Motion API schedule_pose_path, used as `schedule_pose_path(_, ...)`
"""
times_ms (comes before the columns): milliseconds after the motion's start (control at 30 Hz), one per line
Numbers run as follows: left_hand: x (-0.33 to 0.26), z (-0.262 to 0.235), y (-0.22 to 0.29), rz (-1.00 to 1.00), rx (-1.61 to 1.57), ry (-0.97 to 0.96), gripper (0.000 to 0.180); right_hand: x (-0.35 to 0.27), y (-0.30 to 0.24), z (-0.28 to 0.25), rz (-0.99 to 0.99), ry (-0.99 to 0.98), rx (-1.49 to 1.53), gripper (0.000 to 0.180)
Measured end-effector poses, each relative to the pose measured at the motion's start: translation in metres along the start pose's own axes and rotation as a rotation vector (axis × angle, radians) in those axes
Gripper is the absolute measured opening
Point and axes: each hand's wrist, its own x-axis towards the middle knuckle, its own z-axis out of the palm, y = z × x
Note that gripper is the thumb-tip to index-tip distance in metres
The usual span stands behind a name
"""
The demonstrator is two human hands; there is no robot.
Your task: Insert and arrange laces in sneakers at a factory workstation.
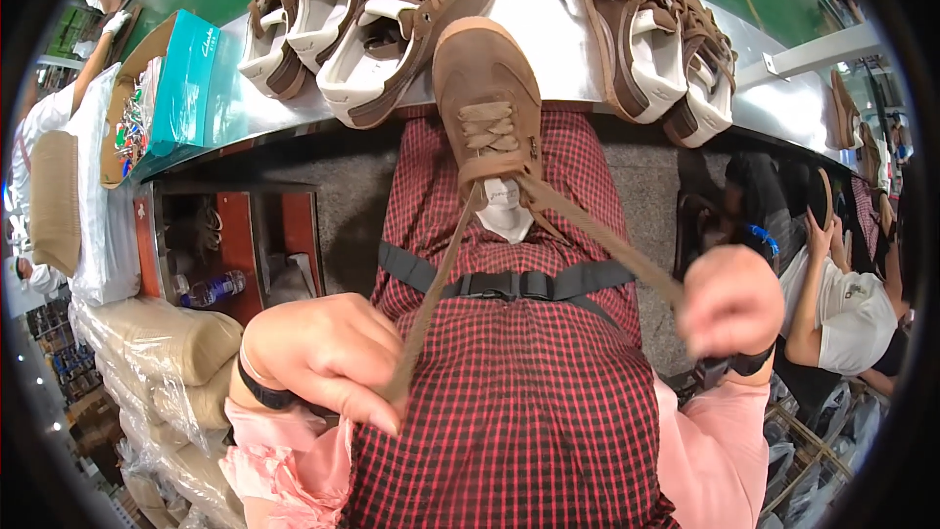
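Note:
A brown sneaker (485,88) rests toe-away at the table's front edge, over my lap, its white tongue toward me. Crisscrossed brown lace fills its front, and two free ends run from the top eyelets toward my hands. Gripped in my left hand (328,353), fingers closed, is the left end of the shoelace (436,304). My right hand (732,302), slightly blurred, is closed on the other end, which stretches out taut to the right. Both hands are held above the checked apron (509,382), well apart from each other.
Several brown-and-white sneakers (367,64) stand at the left of the white table (534,15), with more sneakers (651,59) at the right. A teal box (186,78) of small coloured items sits far left. Plastic-wrapped beige pieces (166,343) are piled left. Another person (832,304) works at right.

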Motion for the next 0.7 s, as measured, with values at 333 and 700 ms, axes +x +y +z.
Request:
schedule_pose_path(333, 0.065, 0.019, 0.018, -0.185, -0.193, 0.636, 0.039, 0.108, 0.016, 0.058, -0.375, -0.298, 0.021, 0.016)
schedule_pose_path(700, 0.072, 0.028, 0.029, 0.211, 0.133, 0.257, 0.017, 0.12, 0.074, 0.071, -0.307, -0.018, -0.813, 0.016)
